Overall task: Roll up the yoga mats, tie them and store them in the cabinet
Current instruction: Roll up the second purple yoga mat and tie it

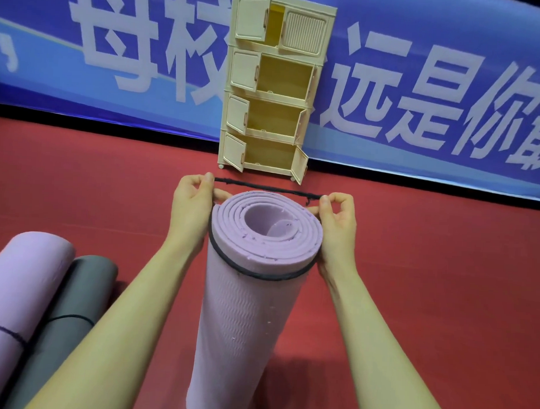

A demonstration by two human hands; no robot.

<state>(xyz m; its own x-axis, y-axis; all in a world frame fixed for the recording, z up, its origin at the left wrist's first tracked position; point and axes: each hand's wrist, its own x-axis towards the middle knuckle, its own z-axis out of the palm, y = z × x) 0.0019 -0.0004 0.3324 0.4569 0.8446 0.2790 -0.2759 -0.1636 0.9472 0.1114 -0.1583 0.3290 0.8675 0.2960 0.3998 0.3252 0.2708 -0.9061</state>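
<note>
the rolled lilac mat (252,310) is standing upright at centre, a black cord (263,190) circling its top. the left hand (192,207) and right hand (337,219) are each pinching a cord end, pulling it taut; the knot is looking unfinished. at eight o'clock two tied mats (45,303) are lying on the floor. at twelve o'clock the cabinet (276,82) is standing open, awaiting all three.

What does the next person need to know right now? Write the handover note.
Left hand pinches one end of the black cord; right hand pinches the other end.
The cord loops the upright purple mat near its top, stretched between the hands, not knotted.
A second purple mat and a grey mat lie rolled and tied on the floor to the left.
The cabinet stands ahead, most doors open, no mats visible inside.
Left: knot this cord, store all three.
</note>
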